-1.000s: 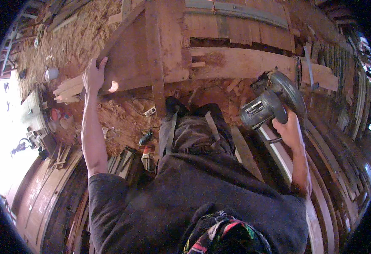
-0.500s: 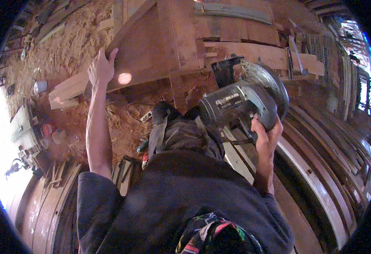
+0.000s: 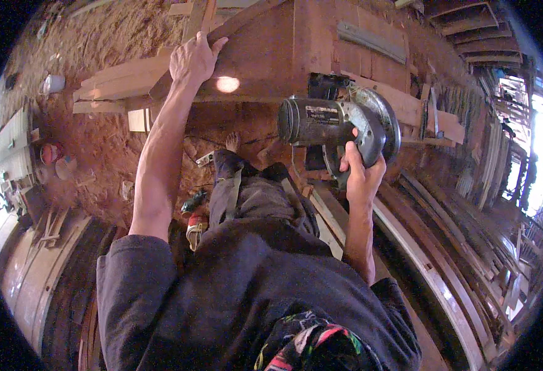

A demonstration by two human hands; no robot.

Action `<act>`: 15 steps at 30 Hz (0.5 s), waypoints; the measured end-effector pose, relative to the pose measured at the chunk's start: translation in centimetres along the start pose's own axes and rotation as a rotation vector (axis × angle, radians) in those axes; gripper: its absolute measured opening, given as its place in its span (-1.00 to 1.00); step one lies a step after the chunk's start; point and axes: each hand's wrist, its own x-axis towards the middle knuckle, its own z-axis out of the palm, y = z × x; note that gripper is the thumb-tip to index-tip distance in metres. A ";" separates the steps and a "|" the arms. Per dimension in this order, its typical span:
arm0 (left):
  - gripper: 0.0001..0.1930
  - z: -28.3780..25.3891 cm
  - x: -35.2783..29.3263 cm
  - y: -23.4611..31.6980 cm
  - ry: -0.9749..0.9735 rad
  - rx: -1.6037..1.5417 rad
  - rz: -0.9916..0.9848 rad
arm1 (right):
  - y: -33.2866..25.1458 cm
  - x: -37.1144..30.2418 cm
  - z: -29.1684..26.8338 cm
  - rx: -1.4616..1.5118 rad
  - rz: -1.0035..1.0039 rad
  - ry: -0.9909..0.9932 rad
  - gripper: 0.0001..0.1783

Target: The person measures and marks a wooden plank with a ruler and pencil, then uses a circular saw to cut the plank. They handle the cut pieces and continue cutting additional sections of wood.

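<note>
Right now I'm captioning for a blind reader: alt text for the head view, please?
A person's right hand grips a circular saw at a reddish wooden board, while the left hand grasps the board's edge. Sawdust covers the ground around them.

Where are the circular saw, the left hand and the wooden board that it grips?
circular saw [image 3: 321, 122], head view, on its grey motor housing
left hand [image 3: 192, 60], head view, on its back
wooden board [image 3: 256, 49], head view, on its flat face
</note>
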 end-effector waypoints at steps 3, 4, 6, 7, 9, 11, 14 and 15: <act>-0.31 -0.4 -1.2 0.4 0.022 -0.015 0.020 | 0.1 -0.2 -0.7 0.007 -0.007 -0.047 -0.64; -0.31 -0.5 -1.5 0.5 0.027 -0.018 0.029 | -0.1 -0.4 -1.0 0.020 -0.003 -0.060 -0.64; -0.31 -0.4 -1.8 0.5 0.037 -0.022 0.049 | -0.3 -0.5 -1.2 0.058 -0.002 -0.083 -0.69; -0.31 -0.5 -2.0 0.3 0.045 -0.020 0.057 | -0.1 -0.5 -1.1 0.090 0.011 -0.088 -0.71; -0.31 -0.4 -2.0 0.4 0.059 -0.021 0.062 | -0.4 -0.3 -1.1 0.143 0.049 -0.105 -0.81; -0.31 -0.1 -2.1 0.4 0.059 -0.028 0.061 | 0.0 -0.2 -1.6 0.162 0.061 -0.121 -0.82; -0.30 0.1 -2.2 0.2 0.056 -0.032 0.089 | 0.1 -0.4 -1.5 0.176 0.066 -0.134 -0.82; -0.30 0.1 -2.4 0.2 0.052 -0.028 0.087 | 0.0 -0.4 -1.4 0.178 0.064 -0.135 -0.82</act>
